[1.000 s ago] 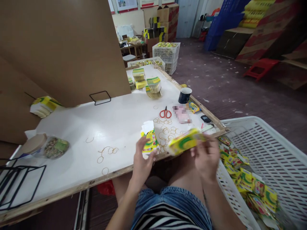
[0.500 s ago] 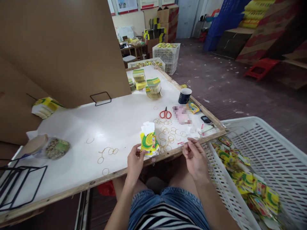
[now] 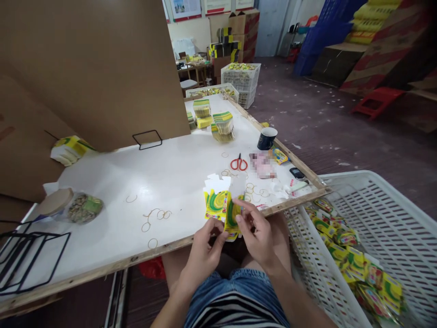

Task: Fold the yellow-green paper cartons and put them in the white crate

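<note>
Between my two hands is a small yellow-and-green printed carton (image 3: 232, 215), tilted over the table's front edge, with a pale flap at its top. My left hand (image 3: 209, 245) pinches its lower left part between thumb and fingers. On its right side are the thumb and fingers of my right hand (image 3: 255, 231), closed on the carton. Just behind and left of it lies a stack of flattened yellow cartons (image 3: 215, 204) with white flaps. Loose rubber bands (image 3: 250, 187) are scattered to the right of the stack.
Red-handled scissors (image 3: 239, 163), a dark mug (image 3: 266, 138) and a black device (image 3: 297, 173) are on the table's right side. A white crate (image 3: 370, 182) of filled packets stands at my right. Bundled cartons (image 3: 223, 125) sit farther back. A black wire rack (image 3: 34, 259) is at left.
My right hand has moved left from the table edge onto a carton. That carton is now apart from the stack, which my left hand held before. The view has shifted slightly.
</note>
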The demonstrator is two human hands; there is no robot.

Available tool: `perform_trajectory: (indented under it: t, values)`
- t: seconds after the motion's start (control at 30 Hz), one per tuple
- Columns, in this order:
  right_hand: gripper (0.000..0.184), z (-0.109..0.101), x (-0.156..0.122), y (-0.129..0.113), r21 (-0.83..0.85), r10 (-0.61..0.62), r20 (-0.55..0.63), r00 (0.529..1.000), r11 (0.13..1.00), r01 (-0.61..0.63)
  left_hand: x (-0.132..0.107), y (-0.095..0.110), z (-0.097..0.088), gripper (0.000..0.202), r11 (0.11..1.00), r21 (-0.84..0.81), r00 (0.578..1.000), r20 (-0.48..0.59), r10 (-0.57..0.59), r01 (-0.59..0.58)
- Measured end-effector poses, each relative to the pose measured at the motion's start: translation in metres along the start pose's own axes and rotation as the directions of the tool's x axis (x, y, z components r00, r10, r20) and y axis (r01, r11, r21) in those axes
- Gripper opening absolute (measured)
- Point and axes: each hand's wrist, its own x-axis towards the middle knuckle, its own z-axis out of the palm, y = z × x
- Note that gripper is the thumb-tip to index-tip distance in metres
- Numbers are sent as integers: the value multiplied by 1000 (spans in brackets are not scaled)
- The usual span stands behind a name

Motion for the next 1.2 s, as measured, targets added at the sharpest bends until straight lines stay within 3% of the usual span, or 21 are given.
perform_trajectory:
  t: [0.07, 0.2, 0.27, 0.37, 0.43, 0.57, 0.67, 0.73, 0.83, 0.9, 1.03, 1.13, 1.2]
  values:
    - [29, 4, -1, 0, -14, -29, 38, 999, 999, 30, -1, 1, 1, 17, 999, 20, 999, 30, 39, -40]
    - [38, 4, 1, -1, -127, -102, -27, 994, 987, 98, -2, -4, 1, 14, 997, 6, 997, 29, 78, -79]
    - [40, 4, 4, -4, -164, -140, 10, 990, 977, 140, -4, -6, 0, 12, 995, -6, 995, 27, 97, -97]
    - [37, 3, 6, -8, -154, -141, 61, 988, 977, 149, -8, -6, 2, 11, 993, -45, 993, 41, 113, -111]
    - [34, 4, 4, -10, -139, -121, 34, 992, 982, 125, -11, -6, 6, 12, 990, -94, 993, 49, 106, -101]
    - [28, 7, -5, -9, 13, -43, -39, 998, 999, 43, -12, -8, 16, 18, 939, -345, 996, 77, 40, -11]
    - [25, 10, -13, -7, 142, -2, -26, 1000, 990, 6, -6, -14, 22, 51, 822, -563, 992, 128, -17, 87]
    - [21, 12, -16, -6, 181, 12, -11, 1000, 983, -10, -3, -20, 25, 60, 765, -622, 981, 182, -68, 168]
    - [15, 11, -18, -5, 192, 28, -9, 1000, 981, -26, 1, -28, 25, 58, 707, -649, 957, 249, -152, 281]
    - [15, 11, -19, -4, 147, 25, -39, 999, 989, -19, 3, -33, 25, 53, 688, -657, 951, 228, -207, 307]
    - [37, 11, -18, -2, 55, 80, -193, 978, 996, -71, 6, -39, 26, 46, 677, -683, 952, 91, -292, 273]
    - [22, 10, -16, 4, 82, 188, -38, 981, 979, -185, 6, -39, 27, 43, 709, -656, 947, 23, -322, 257]
    - [22, 8, -15, 8, 94, 224, 32, 974, 969, -226, 5, -36, 26, 42, 772, -582, 950, 3, -311, 255]
